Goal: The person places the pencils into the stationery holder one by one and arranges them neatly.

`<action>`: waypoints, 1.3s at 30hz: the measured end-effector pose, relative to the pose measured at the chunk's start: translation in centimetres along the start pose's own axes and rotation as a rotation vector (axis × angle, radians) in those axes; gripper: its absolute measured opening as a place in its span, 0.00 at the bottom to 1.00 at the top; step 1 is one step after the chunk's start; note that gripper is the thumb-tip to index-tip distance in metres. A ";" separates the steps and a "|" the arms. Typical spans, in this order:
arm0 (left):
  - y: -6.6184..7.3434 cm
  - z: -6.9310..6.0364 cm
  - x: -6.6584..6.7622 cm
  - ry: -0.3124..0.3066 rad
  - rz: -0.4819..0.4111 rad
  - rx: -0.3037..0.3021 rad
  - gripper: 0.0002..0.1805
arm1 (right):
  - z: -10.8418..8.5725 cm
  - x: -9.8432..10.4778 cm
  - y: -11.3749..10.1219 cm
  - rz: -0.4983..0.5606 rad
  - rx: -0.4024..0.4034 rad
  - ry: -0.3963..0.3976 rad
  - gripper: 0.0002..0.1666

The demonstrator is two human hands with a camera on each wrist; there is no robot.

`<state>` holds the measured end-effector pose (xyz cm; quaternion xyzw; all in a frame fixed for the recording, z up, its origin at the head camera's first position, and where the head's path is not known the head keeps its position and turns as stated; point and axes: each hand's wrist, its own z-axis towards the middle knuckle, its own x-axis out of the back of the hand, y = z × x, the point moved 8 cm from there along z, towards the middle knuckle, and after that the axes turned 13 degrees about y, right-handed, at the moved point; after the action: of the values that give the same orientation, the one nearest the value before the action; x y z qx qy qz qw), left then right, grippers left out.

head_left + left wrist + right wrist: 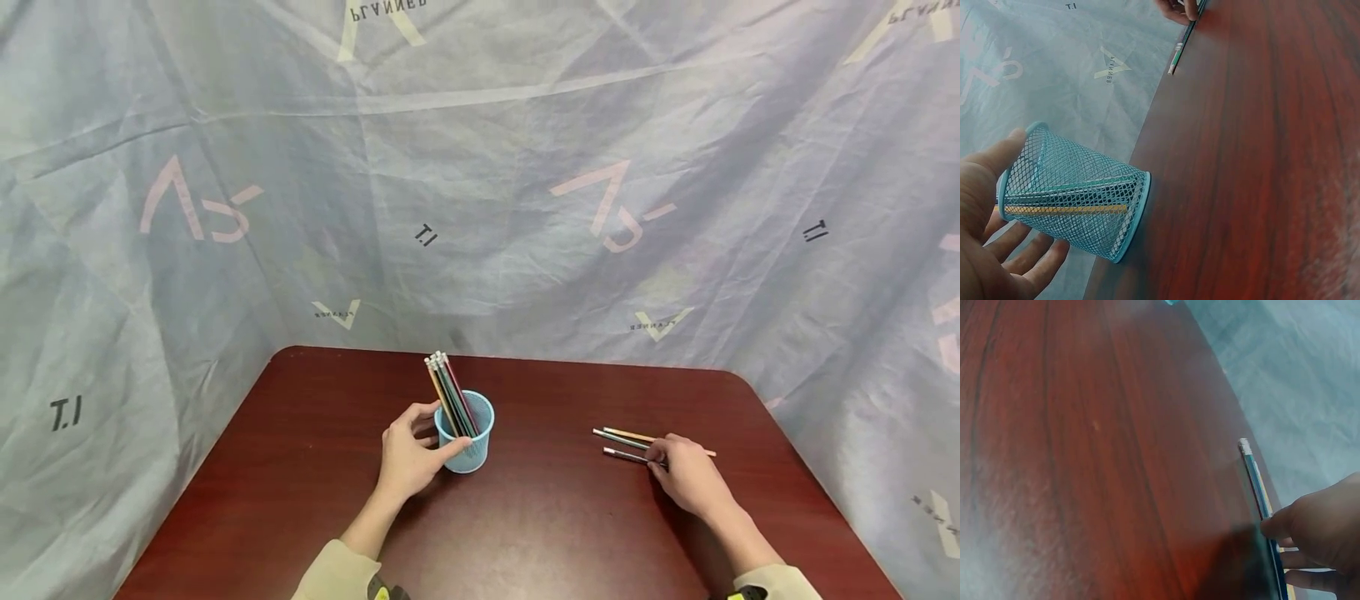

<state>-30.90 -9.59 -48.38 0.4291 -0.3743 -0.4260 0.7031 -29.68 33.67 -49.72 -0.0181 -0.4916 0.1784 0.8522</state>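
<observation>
A light-blue mesh pencil cup (pixel 467 457) stands upright on the table. Several pencils (pixel 454 398) lean to the left inside it, eraser ends up. My left hand (pixel 407 457) grips the cup from its left side, thumb at the near rim; the left wrist view shows the fingers around the mesh wall (pixel 1079 181). Over on the right, my right hand (pixel 692 475) pinches a dark pencil (pixel 622 455) with a white eraser, low at the tabletop. Just behind it lie a green pencil (pixel 619 439) and a yellow pencil (pixel 628 434), partly covered by that hand.
The dark red wooden table (pixel 540 517) has rounded far corners. Grey printed cloth (pixel 480 208) hangs behind it and along both sides. A stretch of tabletop separates the cup from the loose pencils.
</observation>
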 end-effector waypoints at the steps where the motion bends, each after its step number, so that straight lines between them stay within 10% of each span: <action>1: 0.0 0.0 0.0 0.001 -0.003 0.001 0.38 | 0.1 0.2 -0.2 0.008 0.011 0.018 0.09; 9: -0.1 0.0 0.5 0.022 -0.012 -0.017 0.38 | 2.6 2.0 -2.9 0.087 0.068 0.172 0.11; 39: -0.6 0.0 -0.1 0.002 -0.023 0.007 0.37 | 12.0 6.3 -18.6 0.697 -0.014 0.347 0.08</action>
<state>-31.13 -9.71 -48.93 0.4363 -0.3704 -0.4321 0.6969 -31.60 16.56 -34.42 -0.2196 -0.3059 0.4483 0.8107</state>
